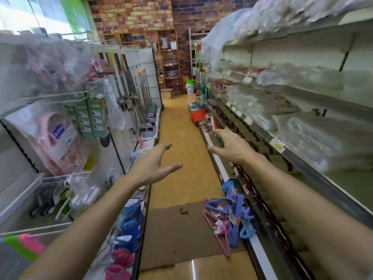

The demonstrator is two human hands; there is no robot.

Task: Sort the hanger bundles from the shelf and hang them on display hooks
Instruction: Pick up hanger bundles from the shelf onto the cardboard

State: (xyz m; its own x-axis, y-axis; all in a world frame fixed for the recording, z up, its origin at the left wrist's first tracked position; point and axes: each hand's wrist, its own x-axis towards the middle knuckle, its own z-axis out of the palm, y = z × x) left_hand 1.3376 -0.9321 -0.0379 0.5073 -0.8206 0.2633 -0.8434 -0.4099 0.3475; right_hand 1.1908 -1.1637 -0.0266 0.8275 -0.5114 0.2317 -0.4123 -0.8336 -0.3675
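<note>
Both hands reach forward empty — left hand (156, 164) and right hand (232, 147), fingers spread wide. The hangers (232, 215) — purple, pink, blue — lie on cardboard (173, 233) by the right shelf (302, 164).

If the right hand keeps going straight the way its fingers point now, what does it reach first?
Probably the packaged goods on the low shelf edge just past the right hand, whose open fingers point up the aisle and slightly left. Depth is unclear and the frame is blurred; it could pass over them.

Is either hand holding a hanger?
No, the left hand and right hand are open and empty; hangers lie on the floor.
</note>
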